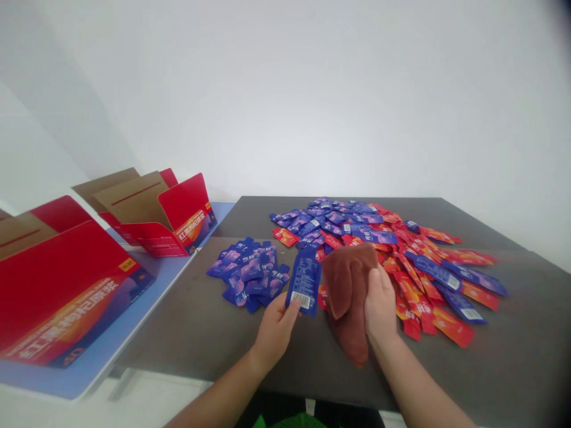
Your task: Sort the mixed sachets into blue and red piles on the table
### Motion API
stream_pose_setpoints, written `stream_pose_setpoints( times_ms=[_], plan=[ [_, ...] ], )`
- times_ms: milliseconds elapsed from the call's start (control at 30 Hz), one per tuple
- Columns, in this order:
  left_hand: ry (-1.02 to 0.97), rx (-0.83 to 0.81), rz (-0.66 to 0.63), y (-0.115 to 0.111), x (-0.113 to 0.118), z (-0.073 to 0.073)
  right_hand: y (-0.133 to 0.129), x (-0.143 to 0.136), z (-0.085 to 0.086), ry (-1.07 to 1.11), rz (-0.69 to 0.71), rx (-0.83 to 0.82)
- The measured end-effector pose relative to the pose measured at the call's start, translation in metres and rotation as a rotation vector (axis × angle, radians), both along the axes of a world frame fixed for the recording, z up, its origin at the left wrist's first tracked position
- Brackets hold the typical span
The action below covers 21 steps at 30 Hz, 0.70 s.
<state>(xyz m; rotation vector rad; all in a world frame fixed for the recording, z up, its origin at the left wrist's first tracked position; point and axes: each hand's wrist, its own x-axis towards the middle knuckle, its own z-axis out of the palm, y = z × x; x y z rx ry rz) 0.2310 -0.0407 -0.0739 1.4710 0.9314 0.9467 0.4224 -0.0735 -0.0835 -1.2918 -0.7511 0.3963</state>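
Pinched at its lower end by my left hand (277,327), a blue sachet (306,279) shows its printed back and barcode. My right hand (382,303) is closed on a brown cloth (350,297), which hangs just right of the sachet. To the left of the sachet lies a small pile of blue sachets (250,267). Behind and right of my hands spreads a large heap of blue sachets (328,220) and red sachets (414,285), mixed in places.
At the left, a blue surface (96,351) adjoins the dark table (178,333). Open red cartons stand on it, a large near one (57,279) and a smaller one farther back (156,238). A white wall (285,107) rises behind.
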Motion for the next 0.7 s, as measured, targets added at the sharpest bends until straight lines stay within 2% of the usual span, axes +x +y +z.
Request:
stream_pose_setpoints(
  times_ms=[33,67,133,167,200,233,333,367,433,533,600,633,667,700],
  plan=[
    [-0.012,0.000,0.005,0.001,0.001,0.000,-0.002,-0.002,-0.002,-0.069,0.029,0.018],
    [-0.035,0.001,-0.014,0.001,0.003,0.000,-0.005,-0.006,-0.005,-0.159,0.135,0.031],
    [-0.096,0.006,-0.091,0.001,0.008,0.000,-0.006,-0.017,-0.009,-0.375,0.452,0.027],
    [-0.109,0.012,-0.136,0.000,0.010,0.000,-0.006,-0.022,-0.010,-0.469,0.565,0.010],
    [-0.100,0.024,-0.181,-0.002,0.011,0.000,-0.005,-0.024,-0.010,-0.541,0.607,-0.019],
    [-0.066,0.040,-0.229,-0.005,0.011,0.000,-0.002,-0.025,-0.010,-0.590,0.580,-0.060],
    [0.058,0.069,-0.336,-0.013,0.001,0.000,0.005,-0.013,-0.009,-0.637,0.327,-0.253],
    [0.070,0.066,-0.328,-0.014,-0.005,0.001,0.007,-0.007,-0.009,-0.633,0.253,-0.318],
    [0.062,0.073,-0.213,-0.008,-0.020,0.003,0.010,0.003,-0.009,-0.581,0.144,-0.393],
    [0.176,0.256,0.104,0.021,-0.048,0.014,0.010,0.007,-0.008,-0.465,0.109,-0.360],
    [0.459,0.510,0.246,0.051,-0.064,0.022,0.011,0.004,-0.008,-0.411,0.134,-0.313],
    [0.630,0.623,0.270,0.066,-0.070,0.026,0.011,0.001,-0.007,-0.390,0.145,-0.296],
    [0.812,0.686,0.232,0.081,-0.076,0.028,0.011,-0.001,-0.007,-0.370,0.157,-0.284],
    [0.978,0.714,0.140,0.093,-0.080,0.029,0.011,-0.002,-0.006,-0.352,0.170,-0.277]
  ],
)
